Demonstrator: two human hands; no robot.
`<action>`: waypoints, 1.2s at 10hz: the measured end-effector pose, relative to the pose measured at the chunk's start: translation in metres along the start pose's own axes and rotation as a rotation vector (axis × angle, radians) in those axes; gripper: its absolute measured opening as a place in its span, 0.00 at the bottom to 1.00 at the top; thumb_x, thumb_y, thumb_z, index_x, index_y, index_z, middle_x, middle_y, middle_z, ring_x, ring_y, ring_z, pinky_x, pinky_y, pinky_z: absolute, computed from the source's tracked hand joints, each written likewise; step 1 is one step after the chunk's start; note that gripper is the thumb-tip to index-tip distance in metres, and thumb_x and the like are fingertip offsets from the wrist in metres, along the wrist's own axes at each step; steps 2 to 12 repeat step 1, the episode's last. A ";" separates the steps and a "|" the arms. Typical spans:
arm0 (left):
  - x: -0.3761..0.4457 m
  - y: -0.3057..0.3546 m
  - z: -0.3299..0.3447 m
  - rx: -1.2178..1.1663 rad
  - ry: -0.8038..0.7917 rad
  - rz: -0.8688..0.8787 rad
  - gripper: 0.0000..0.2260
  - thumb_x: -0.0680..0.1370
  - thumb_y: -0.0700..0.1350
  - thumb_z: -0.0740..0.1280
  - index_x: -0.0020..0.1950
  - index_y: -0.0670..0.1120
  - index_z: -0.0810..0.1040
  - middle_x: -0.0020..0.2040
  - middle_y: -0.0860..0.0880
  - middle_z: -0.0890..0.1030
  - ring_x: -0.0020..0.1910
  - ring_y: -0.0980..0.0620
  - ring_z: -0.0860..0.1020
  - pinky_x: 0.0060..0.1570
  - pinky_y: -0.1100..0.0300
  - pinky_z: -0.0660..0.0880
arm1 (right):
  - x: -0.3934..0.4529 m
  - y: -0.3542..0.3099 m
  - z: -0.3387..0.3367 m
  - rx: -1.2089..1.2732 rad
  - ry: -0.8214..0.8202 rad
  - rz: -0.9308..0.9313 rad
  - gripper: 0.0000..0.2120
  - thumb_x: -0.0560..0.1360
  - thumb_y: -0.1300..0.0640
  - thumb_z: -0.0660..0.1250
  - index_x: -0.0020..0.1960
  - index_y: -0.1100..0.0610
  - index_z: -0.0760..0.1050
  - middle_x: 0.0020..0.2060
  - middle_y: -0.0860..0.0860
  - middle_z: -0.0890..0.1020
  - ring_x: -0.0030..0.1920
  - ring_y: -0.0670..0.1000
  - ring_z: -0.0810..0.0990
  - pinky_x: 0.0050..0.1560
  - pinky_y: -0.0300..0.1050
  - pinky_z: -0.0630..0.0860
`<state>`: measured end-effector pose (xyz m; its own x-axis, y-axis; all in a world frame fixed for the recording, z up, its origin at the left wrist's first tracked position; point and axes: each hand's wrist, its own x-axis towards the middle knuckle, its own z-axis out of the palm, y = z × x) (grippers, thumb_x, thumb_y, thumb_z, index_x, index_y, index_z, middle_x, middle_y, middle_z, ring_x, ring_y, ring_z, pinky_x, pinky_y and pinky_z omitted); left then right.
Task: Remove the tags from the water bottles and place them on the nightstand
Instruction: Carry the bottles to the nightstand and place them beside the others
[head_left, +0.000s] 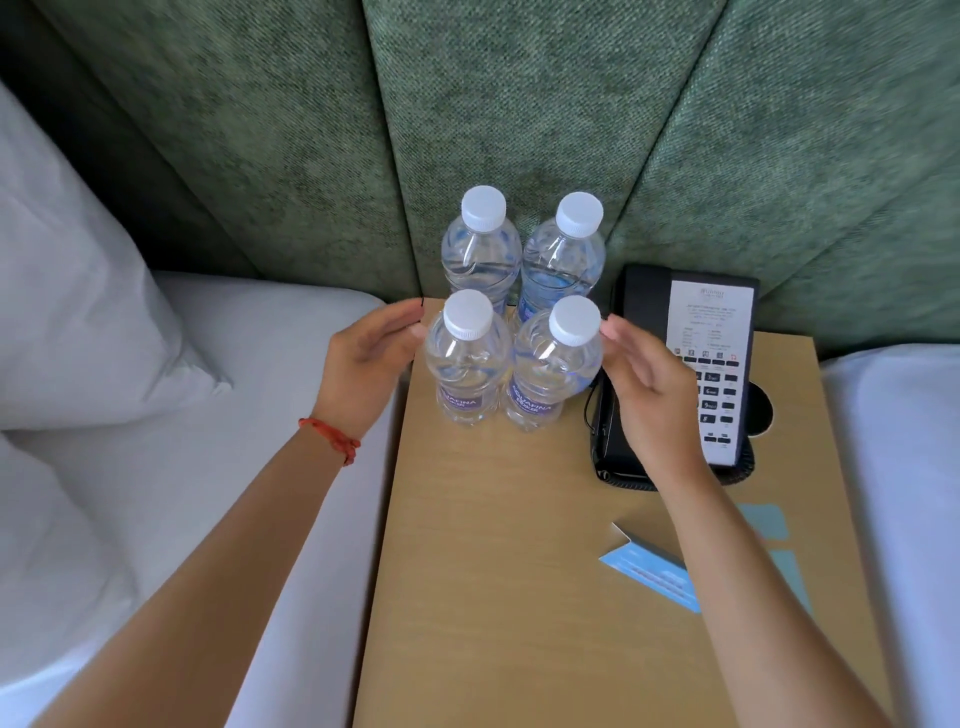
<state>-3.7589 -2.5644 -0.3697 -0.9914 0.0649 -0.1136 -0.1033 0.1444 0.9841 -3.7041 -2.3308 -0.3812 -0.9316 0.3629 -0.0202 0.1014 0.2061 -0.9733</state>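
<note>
Plastic bottles (511, 358): four upright, between your hands.
Left hand (366, 358): wide, empty, beside them.
Right hand (649, 389): wide, empty, beside them.

Two bare arms come in from the bottom. No sleeves show on them. The left hand (371, 353) has a thin red string bracelet (332, 439) tied around the wrist, with a small knot and a short loose end. The right hand (649, 389) wears nothing, and its wrist is plain too.
</note>
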 end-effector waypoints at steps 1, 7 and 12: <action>-0.027 0.006 -0.002 0.007 0.052 0.000 0.11 0.77 0.36 0.63 0.55 0.48 0.76 0.47 0.54 0.80 0.43 0.67 0.78 0.44 0.70 0.75 | -0.023 -0.008 -0.006 -0.023 -0.012 0.014 0.15 0.77 0.61 0.63 0.62 0.63 0.73 0.57 0.52 0.78 0.55 0.40 0.77 0.55 0.27 0.70; -0.027 0.006 -0.002 0.007 0.052 0.000 0.11 0.77 0.36 0.63 0.55 0.48 0.76 0.47 0.54 0.80 0.43 0.67 0.78 0.44 0.70 0.75 | -0.023 -0.008 -0.006 -0.023 -0.012 0.014 0.15 0.77 0.61 0.63 0.62 0.63 0.73 0.57 0.52 0.78 0.55 0.40 0.77 0.55 0.27 0.70; -0.027 0.006 -0.002 0.007 0.052 0.000 0.11 0.77 0.36 0.63 0.55 0.48 0.76 0.47 0.54 0.80 0.43 0.67 0.78 0.44 0.70 0.75 | -0.023 -0.008 -0.006 -0.023 -0.012 0.014 0.15 0.77 0.61 0.63 0.62 0.63 0.73 0.57 0.52 0.78 0.55 0.40 0.77 0.55 0.27 0.70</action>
